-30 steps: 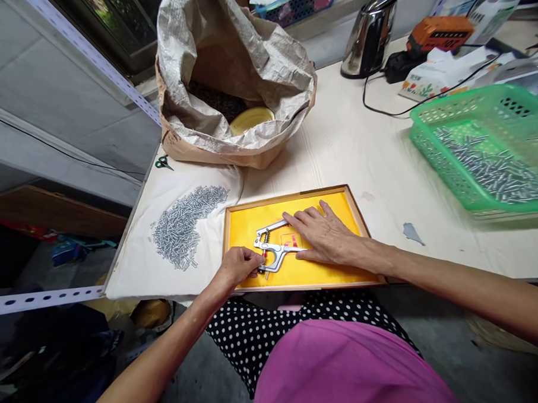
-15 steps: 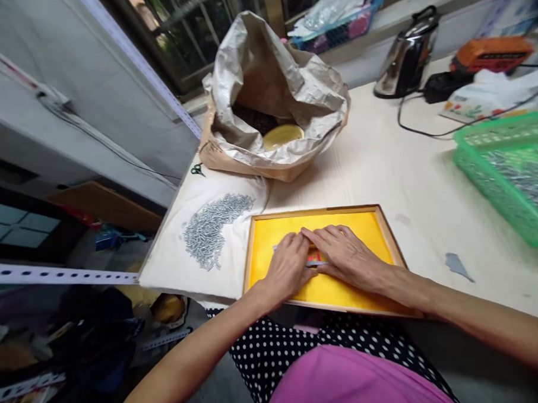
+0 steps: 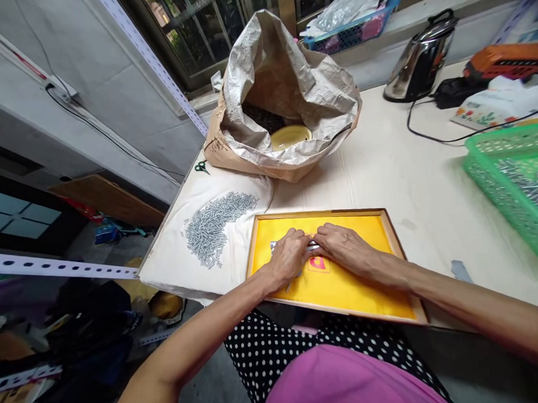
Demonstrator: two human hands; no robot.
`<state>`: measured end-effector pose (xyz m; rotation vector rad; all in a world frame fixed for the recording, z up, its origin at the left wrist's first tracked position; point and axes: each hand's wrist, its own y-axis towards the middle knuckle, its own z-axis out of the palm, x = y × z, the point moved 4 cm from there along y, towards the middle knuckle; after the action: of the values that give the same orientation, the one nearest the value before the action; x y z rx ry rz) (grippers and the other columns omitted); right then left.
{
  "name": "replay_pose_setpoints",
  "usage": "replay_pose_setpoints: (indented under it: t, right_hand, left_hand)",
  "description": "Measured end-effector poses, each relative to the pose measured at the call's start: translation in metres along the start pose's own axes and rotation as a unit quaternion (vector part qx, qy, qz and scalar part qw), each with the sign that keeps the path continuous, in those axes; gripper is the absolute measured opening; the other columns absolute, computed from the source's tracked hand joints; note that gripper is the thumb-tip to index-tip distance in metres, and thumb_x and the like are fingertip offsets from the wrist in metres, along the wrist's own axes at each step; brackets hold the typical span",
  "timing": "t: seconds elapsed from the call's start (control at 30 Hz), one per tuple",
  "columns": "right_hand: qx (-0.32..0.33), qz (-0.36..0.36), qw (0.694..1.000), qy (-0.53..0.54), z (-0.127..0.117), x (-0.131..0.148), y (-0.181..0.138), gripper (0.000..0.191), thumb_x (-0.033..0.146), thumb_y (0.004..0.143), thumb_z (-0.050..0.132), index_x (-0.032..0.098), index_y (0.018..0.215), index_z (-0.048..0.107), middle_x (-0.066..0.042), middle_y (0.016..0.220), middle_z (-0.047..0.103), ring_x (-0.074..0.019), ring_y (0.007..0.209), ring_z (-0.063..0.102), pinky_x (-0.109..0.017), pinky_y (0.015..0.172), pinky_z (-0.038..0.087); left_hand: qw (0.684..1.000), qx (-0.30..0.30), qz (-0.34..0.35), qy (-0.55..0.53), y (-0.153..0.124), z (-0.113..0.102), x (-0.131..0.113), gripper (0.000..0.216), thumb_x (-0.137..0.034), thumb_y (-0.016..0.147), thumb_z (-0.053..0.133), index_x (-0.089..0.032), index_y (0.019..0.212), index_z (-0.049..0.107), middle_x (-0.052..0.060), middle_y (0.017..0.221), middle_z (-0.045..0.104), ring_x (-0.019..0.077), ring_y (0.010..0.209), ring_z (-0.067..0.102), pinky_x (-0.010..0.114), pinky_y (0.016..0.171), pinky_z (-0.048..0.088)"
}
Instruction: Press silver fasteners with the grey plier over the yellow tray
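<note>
A shallow wooden-rimmed tray (image 3: 358, 288) with a yellow bottom lies at the table's near edge. Over its middle, my left hand (image 3: 289, 250) and my right hand (image 3: 345, 249) meet, fingers curled together. Small silvery metal pins (image 3: 313, 246) show between the fingertips of both hands; how many is hidden. A pink-and-red printed mark (image 3: 318, 263) is visible on the yellow just below the fingers. More small pieces peek out beside and under my left hand. Left of the tray, a heap of silvery metal pins (image 3: 208, 228) rests on white cloth.
Behind the tray stands an open woven sack (image 3: 253, 156) with a yellow bowl (image 3: 292, 137) inside. Green scissors (image 3: 201, 167) lie near the left edge. A green basket (image 3: 505, 191) of metal pins is at right, and a steel kettle (image 3: 420, 59) farther back.
My hands have shifted slightly up the tray, with the fingertips closer together. The printed mark below them is now more exposed. The view has moved a little.
</note>
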<state>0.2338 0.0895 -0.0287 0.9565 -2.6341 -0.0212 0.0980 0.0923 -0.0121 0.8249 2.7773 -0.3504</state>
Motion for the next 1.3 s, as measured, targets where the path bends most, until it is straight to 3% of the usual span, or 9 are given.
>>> replay_pose_setpoints:
  t: [0.1,0.17,0.27,0.37,0.57,0.7,0.9,1.03,1.3]
  right_hand:
    - [-0.003,0.009,1.000,0.006,-0.003,-0.007,-0.001,0.039,0.051,0.093,0.060,0.014,0.105,0.065,-0.012,0.098,0.065,-0.0247,0.089,0.057,-0.034,0.074,0.041]
    - [0.000,0.022,1.000,0.002,-0.005,-0.014,-0.002,0.058,0.066,0.086,0.062,0.014,0.113,0.065,-0.014,0.105,0.064,-0.0284,0.095,0.056,-0.037,0.077,0.041]
    - [0.019,0.041,0.999,-0.001,-0.007,-0.022,-0.002,0.050,0.061,0.094,0.051,0.017,0.113,0.067,-0.012,0.106,0.063,-0.0276,0.095,0.055,-0.037,0.078,0.039]
    - [0.012,0.053,0.998,-0.010,-0.007,-0.023,0.002,0.027,0.036,0.100,0.048,0.018,0.107,0.067,-0.011,0.107,0.063,-0.0256,0.097,0.053,-0.035,0.077,0.037]
    - [-0.011,0.050,0.995,-0.081,0.005,-0.018,0.013,0.022,0.018,0.099,0.043,0.017,0.103,0.064,-0.011,0.100,0.063,-0.0252,0.095,0.049,-0.035,0.077,0.036]
    - [-0.021,0.032,0.997,-0.072,0.011,-0.021,0.014,0.020,0.017,0.098,0.042,0.019,0.099,0.062,-0.010,0.098,0.062,-0.0246,0.092,0.049,-0.034,0.074,0.037]
    - [-0.067,-0.002,0.997,0.050,-0.005,-0.031,0.009,0.030,0.023,0.103,0.030,0.018,0.094,0.058,-0.010,0.095,0.060,-0.0221,0.087,0.050,-0.034,0.079,0.042]
    - [-0.132,-0.020,0.986,0.097,-0.034,-0.045,-0.009,0.034,0.034,0.105,0.030,0.018,0.099,0.059,-0.011,0.095,0.059,-0.0230,0.088,0.052,-0.037,0.084,0.044]
    - [-0.217,0.094,0.966,0.101,-0.059,-0.073,-0.051,0.028,0.036,0.102,0.035,0.020,0.102,0.058,-0.011,0.094,0.060,-0.0249,0.089,0.057,-0.039,0.081,0.047]
  left_hand:
    - [0.999,-0.035,0.013,-0.037,-0.002,-0.006,0.005,0.035,-0.037,0.095,0.059,-0.017,0.124,0.061,0.013,0.119,0.066,0.0269,0.115,0.058,0.040,0.097,0.049]
    - [0.992,-0.098,0.011,-0.073,-0.011,-0.017,0.013,0.045,-0.035,0.091,0.065,-0.017,0.132,0.056,0.015,0.133,0.060,0.0276,0.125,0.054,0.041,0.102,0.047]
    - [0.978,-0.165,-0.073,-0.102,-0.037,-0.032,0.032,0.026,-0.032,0.097,0.053,-0.015,0.108,0.068,0.013,0.113,0.067,0.0236,0.108,0.062,0.037,0.094,0.049]
    - [0.971,-0.127,-0.185,-0.086,-0.066,-0.034,0.049,0.035,-0.035,0.097,0.049,-0.017,0.074,0.068,0.007,0.082,0.066,0.0195,0.080,0.064,0.031,0.078,0.048]
    - [0.960,0.001,-0.266,-0.092,-0.074,-0.021,0.052,0.023,-0.038,0.081,0.068,-0.018,0.071,0.071,0.006,0.081,0.072,0.0192,0.075,0.065,0.027,0.065,0.041]
    - [0.954,0.049,-0.269,-0.127,-0.058,-0.019,0.056,0.021,-0.029,0.078,0.063,-0.017,0.062,0.068,0.003,0.064,0.068,0.0169,0.062,0.061,0.026,0.057,0.036]
    - [0.945,-0.073,-0.273,-0.163,-0.060,-0.039,0.073,0.024,-0.033,0.083,0.055,-0.018,0.070,0.067,0.002,0.063,0.067,0.0170,0.061,0.061,0.025,0.060,0.039]
    - [0.924,-0.074,-0.294,-0.231,-0.073,-0.030,0.074,0.026,-0.038,0.086,0.052,-0.019,0.074,0.064,-0.002,0.055,0.061,0.0164,0.053,0.058,0.025,0.057,0.042]
    - [0.966,-0.107,-0.193,-0.131,-0.074,0.001,0.045,0.016,-0.025,0.089,0.060,-0.017,0.100,0.068,0.008,0.096,0.070,0.0208,0.088,0.067,0.032,0.083,0.050]
